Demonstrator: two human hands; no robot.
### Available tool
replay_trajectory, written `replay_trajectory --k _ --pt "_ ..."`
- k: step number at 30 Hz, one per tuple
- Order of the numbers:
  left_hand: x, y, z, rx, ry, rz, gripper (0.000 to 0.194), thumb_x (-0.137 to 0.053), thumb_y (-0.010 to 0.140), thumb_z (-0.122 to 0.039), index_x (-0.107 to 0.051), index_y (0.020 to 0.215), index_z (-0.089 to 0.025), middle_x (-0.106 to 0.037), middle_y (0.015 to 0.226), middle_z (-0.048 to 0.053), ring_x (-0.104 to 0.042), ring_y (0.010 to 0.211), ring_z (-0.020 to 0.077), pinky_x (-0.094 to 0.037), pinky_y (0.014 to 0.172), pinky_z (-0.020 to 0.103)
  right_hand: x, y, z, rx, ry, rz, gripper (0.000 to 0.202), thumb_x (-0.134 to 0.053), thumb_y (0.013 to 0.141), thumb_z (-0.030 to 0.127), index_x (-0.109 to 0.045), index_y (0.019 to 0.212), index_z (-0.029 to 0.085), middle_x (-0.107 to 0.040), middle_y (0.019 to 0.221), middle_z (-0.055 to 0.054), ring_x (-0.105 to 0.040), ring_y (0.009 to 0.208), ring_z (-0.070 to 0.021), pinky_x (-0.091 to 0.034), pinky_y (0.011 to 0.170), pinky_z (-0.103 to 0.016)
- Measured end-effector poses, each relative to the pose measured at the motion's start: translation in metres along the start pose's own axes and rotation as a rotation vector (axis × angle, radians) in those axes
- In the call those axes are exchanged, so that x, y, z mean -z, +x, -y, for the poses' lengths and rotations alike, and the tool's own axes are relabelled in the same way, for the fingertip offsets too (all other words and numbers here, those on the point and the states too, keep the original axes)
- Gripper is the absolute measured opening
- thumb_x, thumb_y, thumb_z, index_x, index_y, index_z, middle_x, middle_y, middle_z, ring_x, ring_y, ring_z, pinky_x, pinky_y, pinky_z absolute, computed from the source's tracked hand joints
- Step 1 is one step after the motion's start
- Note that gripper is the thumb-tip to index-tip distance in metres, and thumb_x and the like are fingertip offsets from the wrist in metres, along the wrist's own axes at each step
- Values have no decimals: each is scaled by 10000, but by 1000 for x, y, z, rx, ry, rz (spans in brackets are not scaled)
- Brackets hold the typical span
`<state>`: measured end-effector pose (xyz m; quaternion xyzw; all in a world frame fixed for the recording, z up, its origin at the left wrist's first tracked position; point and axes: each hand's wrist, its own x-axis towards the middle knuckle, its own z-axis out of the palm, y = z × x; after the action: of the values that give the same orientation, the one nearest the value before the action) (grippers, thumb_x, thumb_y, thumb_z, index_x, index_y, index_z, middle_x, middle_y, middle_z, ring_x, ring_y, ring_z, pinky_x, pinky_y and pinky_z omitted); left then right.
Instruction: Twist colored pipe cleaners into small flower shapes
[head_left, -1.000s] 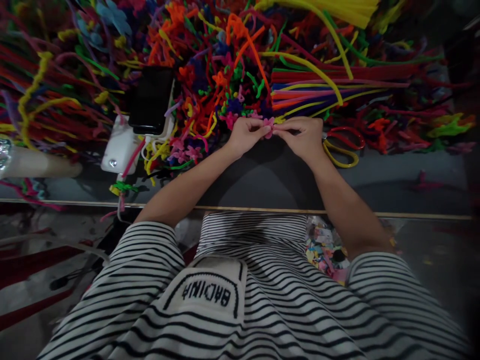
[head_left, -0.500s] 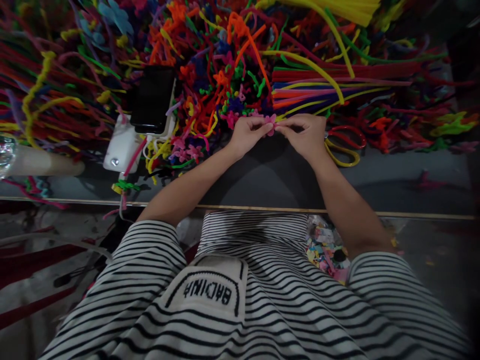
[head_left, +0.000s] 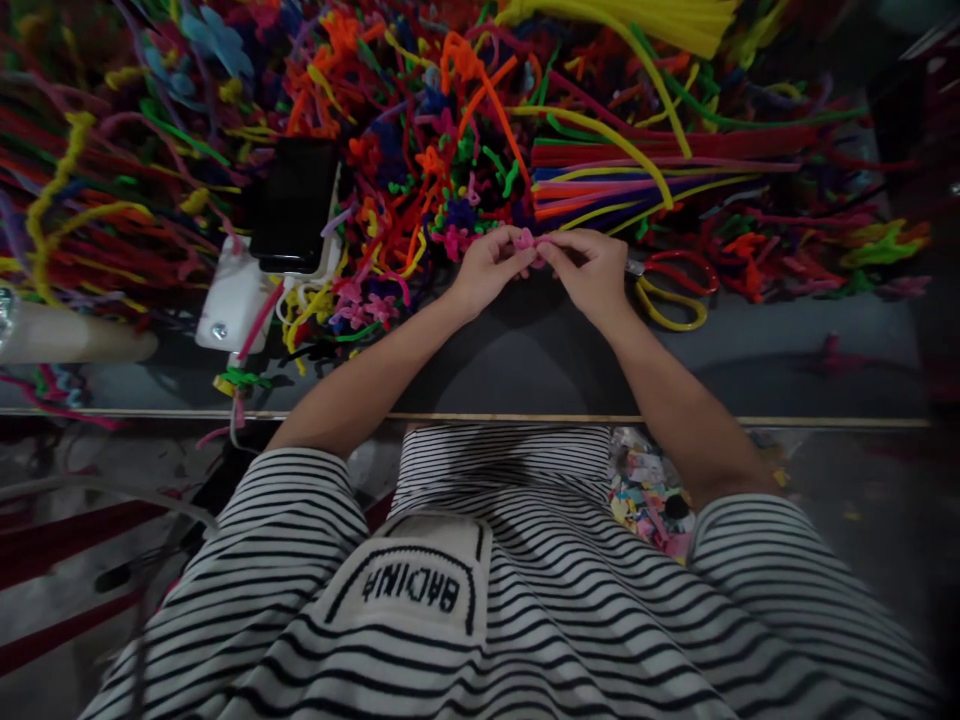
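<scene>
Pink piece (head_left: 526,240): held between both hands above the far side of the table (head_left: 525,375), just short of the pile (head_left: 360,170). Judged light, fuzzy and pliable, not slippery; it likely bends under a firm pinch and keeps the bend. Best hold: fingertips at its middle and at its thin end. Left hand (head_left: 482,272): thumb and forefinger pinch the petalled part. Right hand (head_left: 598,275): fingertips pinch the right end. Scissors (head_left: 705,290) lie just beside the right hand.
</scene>
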<state>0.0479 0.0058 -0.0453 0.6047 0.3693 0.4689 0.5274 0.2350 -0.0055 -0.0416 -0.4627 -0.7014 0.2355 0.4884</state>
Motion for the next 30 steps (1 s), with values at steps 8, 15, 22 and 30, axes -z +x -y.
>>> replay_trajectory --k 8,15,22,30 --pt "-1 -3 -7 -22 14 7 456 -801 863 -625 -758 834 -172 -746 754 14 -647 650 88 -495 609 211 7 3 1 22 -25 9 352 -715 956 593 -838 1003 266 -820 947 -44 -794 927 -251 -669 903 -452" --pt "-1 -2 -4 42 1 6 440 -783 897 -596 -749 851 -160 -751 745 23 -628 622 79 -456 574 194 5 4 -2 25 -80 23 351 -703 964 595 -841 984 272 -814 930 -28 -782 873 -227 -667 862 -422" --pt "-1 -2 -5 36 -56 0 457 -810 861 -615 -755 809 -164 -706 711 1 -588 597 66 -436 566 199 12 3 2 84 -65 57 390 -700 945 639 -835 997 277 -803 867 -43 -768 798 -225 -665 778 -412" --pt "1 1 2 6 -99 -69 496 -827 810 -667 -784 737 -178 -633 659 -12 -521 602 66 -394 565 216 14 3 1 105 -140 55 321 -815 873 574 -835 1034 297 -835 950 -65 -775 818 -255 -655 798 -426"
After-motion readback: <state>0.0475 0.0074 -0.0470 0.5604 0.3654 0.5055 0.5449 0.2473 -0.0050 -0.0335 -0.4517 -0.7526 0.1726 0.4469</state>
